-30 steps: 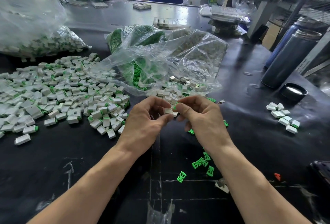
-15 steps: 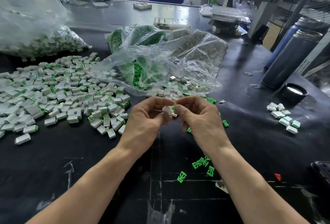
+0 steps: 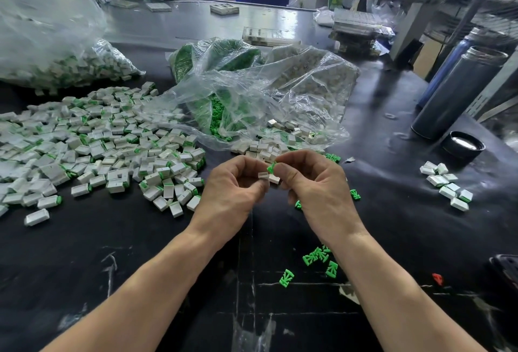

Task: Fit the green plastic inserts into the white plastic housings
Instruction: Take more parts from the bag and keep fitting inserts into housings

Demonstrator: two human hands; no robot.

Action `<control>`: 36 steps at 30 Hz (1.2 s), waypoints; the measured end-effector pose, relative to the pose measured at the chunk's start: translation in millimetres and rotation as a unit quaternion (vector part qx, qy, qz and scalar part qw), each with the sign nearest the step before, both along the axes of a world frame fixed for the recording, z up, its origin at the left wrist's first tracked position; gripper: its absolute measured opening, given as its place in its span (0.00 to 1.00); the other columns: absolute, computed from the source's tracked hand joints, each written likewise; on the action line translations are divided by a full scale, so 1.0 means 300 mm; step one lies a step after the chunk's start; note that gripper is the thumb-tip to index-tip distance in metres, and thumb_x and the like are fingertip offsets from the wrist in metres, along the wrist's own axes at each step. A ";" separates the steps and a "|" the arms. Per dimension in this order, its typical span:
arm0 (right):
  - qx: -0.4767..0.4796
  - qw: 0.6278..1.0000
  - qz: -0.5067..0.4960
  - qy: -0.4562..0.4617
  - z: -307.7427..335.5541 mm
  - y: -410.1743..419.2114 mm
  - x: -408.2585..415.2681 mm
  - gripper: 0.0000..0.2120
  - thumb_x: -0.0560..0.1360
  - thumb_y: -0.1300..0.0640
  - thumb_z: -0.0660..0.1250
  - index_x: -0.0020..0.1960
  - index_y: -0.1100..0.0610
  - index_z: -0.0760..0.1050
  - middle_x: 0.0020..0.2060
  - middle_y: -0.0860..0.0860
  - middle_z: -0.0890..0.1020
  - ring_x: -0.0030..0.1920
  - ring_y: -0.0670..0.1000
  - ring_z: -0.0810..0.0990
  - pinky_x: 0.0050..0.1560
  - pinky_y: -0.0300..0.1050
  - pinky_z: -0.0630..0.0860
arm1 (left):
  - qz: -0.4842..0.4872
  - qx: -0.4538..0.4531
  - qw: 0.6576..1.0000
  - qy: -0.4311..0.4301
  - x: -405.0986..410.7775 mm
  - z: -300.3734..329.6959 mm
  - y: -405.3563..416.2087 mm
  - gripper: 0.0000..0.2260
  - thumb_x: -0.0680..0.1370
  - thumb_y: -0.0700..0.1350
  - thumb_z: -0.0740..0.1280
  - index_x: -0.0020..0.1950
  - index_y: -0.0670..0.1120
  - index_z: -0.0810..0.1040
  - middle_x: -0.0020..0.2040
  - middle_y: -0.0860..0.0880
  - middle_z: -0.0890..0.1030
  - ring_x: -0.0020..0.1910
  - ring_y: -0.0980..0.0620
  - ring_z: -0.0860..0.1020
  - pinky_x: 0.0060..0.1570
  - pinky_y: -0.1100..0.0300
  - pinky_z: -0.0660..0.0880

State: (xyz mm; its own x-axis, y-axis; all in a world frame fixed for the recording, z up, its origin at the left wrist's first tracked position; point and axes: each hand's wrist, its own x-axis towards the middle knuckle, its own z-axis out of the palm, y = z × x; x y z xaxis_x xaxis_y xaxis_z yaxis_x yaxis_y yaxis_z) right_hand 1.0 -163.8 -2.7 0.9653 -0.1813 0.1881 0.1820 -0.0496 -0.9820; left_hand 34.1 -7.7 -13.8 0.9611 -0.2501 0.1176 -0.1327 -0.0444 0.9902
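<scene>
1. Now the left hand (image 3: 232,191) pinches one small white rectangular plastic housing (image 3: 263,175); a second white piece just behind it may be another.
2. Beside it, the right hand (image 3: 316,186) pinches one green plastic insert (image 3: 271,168), above the black table (image 3: 140,239).
3. Four loose green inserts (image 3: 316,257) lie near the right forearm.
4. Since earlier, the insert shows more plainly, tilted above the housing.

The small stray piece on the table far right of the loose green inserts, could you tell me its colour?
The stray piece is red-orange, seen in the head view.
</scene>
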 end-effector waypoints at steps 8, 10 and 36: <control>-0.018 1.000 0.010 -0.017 0.004 0.006 0.000 0.10 0.77 0.63 0.75 0.45 0.48 0.83 0.36 0.44 0.84 0.35 0.40 0.79 0.35 0.30 0.73 | -0.010 0.002 1.000 -0.009 -0.005 0.012 0.001 0.09 0.77 0.36 0.74 0.47 0.51 0.84 0.40 0.56 0.86 0.38 0.62 0.81 0.39 0.68 0.77; -0.032 0.999 0.005 -0.016 0.003 0.008 0.002 0.10 0.77 0.63 0.75 0.44 0.48 0.83 0.36 0.44 0.84 0.35 0.40 0.79 0.35 0.30 0.73 | -0.013 0.005 1.000 -0.010 -0.004 0.011 0.002 0.08 0.76 0.36 0.74 0.47 0.50 0.84 0.40 0.55 0.86 0.38 0.62 0.81 0.39 0.68 0.77; -0.129 0.992 -0.001 0.016 -0.010 -0.004 -0.002 0.06 0.79 0.58 0.73 0.48 0.47 0.81 0.39 0.41 0.83 0.40 0.43 0.79 0.43 0.43 0.74 | 0.019 -0.072 0.996 0.043 -0.007 0.017 0.011 0.05 0.75 0.35 0.75 0.46 0.45 0.84 0.40 0.45 0.86 0.38 0.48 0.85 0.40 0.57 0.84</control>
State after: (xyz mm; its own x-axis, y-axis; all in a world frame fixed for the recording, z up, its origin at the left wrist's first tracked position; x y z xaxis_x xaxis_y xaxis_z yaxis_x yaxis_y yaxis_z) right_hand 0.4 -164.9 -5.7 0.9709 -0.1335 0.1987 0.1514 -0.3004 -0.9417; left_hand 32.1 -4.5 -8.7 0.9776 -0.1997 0.0669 -0.0483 0.0966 0.9942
